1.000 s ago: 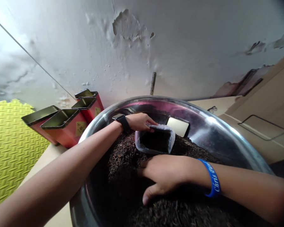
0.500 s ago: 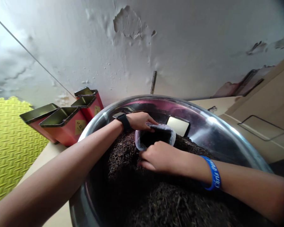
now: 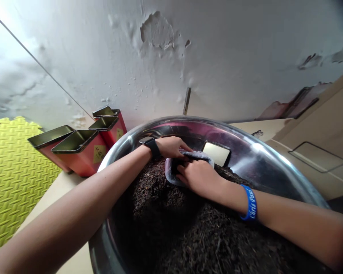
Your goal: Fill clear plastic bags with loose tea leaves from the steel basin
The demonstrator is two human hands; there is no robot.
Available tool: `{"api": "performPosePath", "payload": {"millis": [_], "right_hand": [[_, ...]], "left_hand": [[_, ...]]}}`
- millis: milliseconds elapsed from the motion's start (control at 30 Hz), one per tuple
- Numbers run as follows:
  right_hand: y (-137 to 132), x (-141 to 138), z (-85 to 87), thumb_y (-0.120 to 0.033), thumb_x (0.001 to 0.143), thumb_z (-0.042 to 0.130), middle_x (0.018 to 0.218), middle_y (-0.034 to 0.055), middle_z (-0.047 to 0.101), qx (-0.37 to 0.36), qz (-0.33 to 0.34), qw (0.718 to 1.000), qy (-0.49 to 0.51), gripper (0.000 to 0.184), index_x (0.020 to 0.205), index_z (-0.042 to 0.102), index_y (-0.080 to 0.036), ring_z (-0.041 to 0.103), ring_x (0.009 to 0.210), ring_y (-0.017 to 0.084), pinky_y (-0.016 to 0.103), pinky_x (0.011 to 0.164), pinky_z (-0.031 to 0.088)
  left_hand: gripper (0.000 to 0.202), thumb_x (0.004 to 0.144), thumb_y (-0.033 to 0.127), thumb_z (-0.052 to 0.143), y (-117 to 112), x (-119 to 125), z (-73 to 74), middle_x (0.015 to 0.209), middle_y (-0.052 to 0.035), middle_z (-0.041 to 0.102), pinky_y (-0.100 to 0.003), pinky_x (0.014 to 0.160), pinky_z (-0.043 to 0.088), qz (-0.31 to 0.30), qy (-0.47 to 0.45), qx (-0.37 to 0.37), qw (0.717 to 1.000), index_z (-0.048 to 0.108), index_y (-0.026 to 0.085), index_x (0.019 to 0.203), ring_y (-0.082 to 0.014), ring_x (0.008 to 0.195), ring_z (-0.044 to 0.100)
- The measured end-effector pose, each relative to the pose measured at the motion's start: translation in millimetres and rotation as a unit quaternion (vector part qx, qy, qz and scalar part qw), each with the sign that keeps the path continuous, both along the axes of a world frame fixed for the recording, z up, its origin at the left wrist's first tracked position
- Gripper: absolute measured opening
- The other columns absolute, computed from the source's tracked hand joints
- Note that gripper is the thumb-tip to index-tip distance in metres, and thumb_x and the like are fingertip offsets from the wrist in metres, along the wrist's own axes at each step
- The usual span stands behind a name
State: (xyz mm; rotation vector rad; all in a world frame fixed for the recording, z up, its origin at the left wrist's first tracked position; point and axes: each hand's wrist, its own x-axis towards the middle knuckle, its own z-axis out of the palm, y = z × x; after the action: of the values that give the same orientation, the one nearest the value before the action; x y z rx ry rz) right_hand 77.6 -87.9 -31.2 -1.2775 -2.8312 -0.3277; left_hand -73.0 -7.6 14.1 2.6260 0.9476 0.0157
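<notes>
Bag [image 3: 169, 172], white & semi-clear, is seen bedded in top of heap of dark loose tea [image 3: 157, 190], toward far side of steel basin [image 3: 274, 160], well inside its rim. L hand [image 3: 171, 147] is laid on far edge of bag, w/ fingers [image 3: 183, 149] held close together & curled over the edge, which looks pinched against them. R hand [image 3: 198, 177] is placed across bag mouth from near side, w/ fingers [image 3: 185, 171] pressed together & pointed toward L hand. Most of mouth is covered by R hand, & whether its fingertips are inside bag can't be told. Both hands are touching each other or just beside each other at bag. Black watch [image 3: 152, 146] is worn on L wrist; blue wristband [image 3: 248, 203] w/ white lettering is worn on R wrist. Pale square piece [image 3: 217, 153] is stood inside basin, just beyond bag & R hand. Four red tins [image 3: 80, 160], w/ gold-coloured tops & yellow labels on some, are grouped close together on surface [image 3: 57, 194], just left of basin. Yellow-green foam mat [image 3: 17, 179] is seen further left. Thin metal strip [image 3: 186, 101] is seen upright behind basin rim, against white wall [image 3: 217, 57] w/ peeling paint.
</notes>
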Motion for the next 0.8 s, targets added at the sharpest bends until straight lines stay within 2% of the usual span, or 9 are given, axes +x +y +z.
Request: {"api": "performPosePath", "payload": {"millis": [100, 200, 333, 433, 500, 567, 700, 800], "right_hand": [[-9, -4, 9.2, -0.035, 0.088, 0.040, 0.085, 0.0099, 0.065, 0.014, 0.025, 0.999, 0.034, 0.028, 0.091, 0.061, -0.016, 0.060, 0.077, 0.021, 0.030, 0.066, 0.039], [-15, -8, 13.8, -0.035, 0.089, 0.037, 0.085, 0.0088, 0.063, -0.011, 0.098, 0.993, 0.060, 0.031, 0.089, 0.061, -0.015, 0.058, 0.079, 0.020, 0.031, 0.070, 0.039], [-24, -9, 10.1, -0.044, 0.090, 0.037, 0.094, 0.0079, 0.062, -0.131, 0.248, 0.958, 0.054, 0.037, 0.096, 0.061, -0.016, 0.057, 0.085, 0.019, 0.030, 0.074, 0.041], [-27, -7, 4.1, -0.052, 0.086, 0.041, 0.106, 0.0112, 0.060, -0.200, 0.297, 0.933, 0.042, 0.047, 0.111, 0.057, -0.015, 0.056, 0.096, 0.021, 0.031, 0.079, 0.042], [-26, -6, 2.1, -0.052, 0.086, 0.042, 0.104, 0.0117, 0.061, -0.223, 0.290, 0.930, 0.033, 0.048, 0.112, 0.056, -0.015, 0.056, 0.096, 0.021, 0.031, 0.078, 0.042], [-23, -6, 2.3, -0.049, 0.087, 0.041, 0.100, 0.0101, 0.063, -0.229, 0.256, 0.939, 0.033, 0.042, 0.106, 0.059, -0.016, 0.059, 0.090, 0.020, 0.030, 0.074, 0.043], [-16, -8, 3.5, -0.041, 0.089, 0.039, 0.088, 0.0072, 0.066, -0.175, 0.137, 0.971, 0.083, 0.033, 0.089, 0.062, -0.017, 0.061, 0.077, 0.019, 0.028, 0.068, 0.041], [-14, -9, 2.3, -0.036, 0.089, 0.038, 0.084, 0.0061, 0.067, -0.128, 0.086, 0.980, 0.126, 0.030, 0.084, 0.062, -0.018, 0.061, 0.077, 0.018, 0.028, 0.069, 0.040]], "left_hand": [[0.042, 0.079, 0.038, 0.054, 1, -1, -1.8, 0.111, 0.0020, 0.064, -0.023, 0.080, 0.040, -0.001, -0.005, -0.006, 1.000, 0.055, 0.031, 0.120, -0.0146, 0.092, 0.057], [0.043, 0.079, 0.039, 0.055, 3, -1, -3.7, 0.113, 0.0020, 0.063, -0.022, 0.081, 0.039, 0.000, -0.008, -0.008, 1.000, 0.054, 0.031, 0.121, -0.0140, 0.092, 0.057], [0.050, 0.075, 0.049, 0.057, 4, -1, -3.1, 0.116, 0.0008, 0.061, -0.022, 0.083, 0.039, -0.004, -0.008, -0.003, 1.000, 0.054, 0.030, 0.121, -0.0152, 0.097, 0.056], [0.051, 0.075, 0.050, 0.057, 4, -1, -1.9, 0.117, 0.0003, 0.061, -0.023, 0.084, 0.039, 0.005, 0.000, 0.001, 1.000, 0.054, 0.029, 0.121, -0.0164, 0.100, 0.055], [0.050, 0.076, 0.049, 0.057, 4, 0, -1.9, 0.117, 0.0007, 0.060, -0.022, 0.084, 0.038, 0.012, 0.001, 0.000, 1.000, 0.054, 0.029, 0.121, -0.0165, 0.102, 0.054], [0.047, 0.078, 0.046, 0.055, 5, 0, -2.6, 0.118, 0.0011, 0.060, -0.022, 0.085, 0.038, 0.014, -0.004, -0.006, 1.000, 0.053, 0.029, 0.122, -0.0156, 0.101, 0.054], [0.043, 0.083, 0.035, 0.048, 5, -1, -4.1, 0.118, 0.0006, 0.060, -0.021, 0.084, 0.038, 0.005, -0.021, -0.015, 1.000, 0.050, 0.027, 0.125, -0.0138, 0.099, 0.055], [0.041, 0.085, 0.029, 0.045, 5, -1, -4.1, 0.119, 0.0011, 0.059, -0.022, 0.085, 0.039, -0.004, -0.027, -0.007, 1.000, 0.051, 0.027, 0.125, -0.0136, 0.100, 0.054]]}}
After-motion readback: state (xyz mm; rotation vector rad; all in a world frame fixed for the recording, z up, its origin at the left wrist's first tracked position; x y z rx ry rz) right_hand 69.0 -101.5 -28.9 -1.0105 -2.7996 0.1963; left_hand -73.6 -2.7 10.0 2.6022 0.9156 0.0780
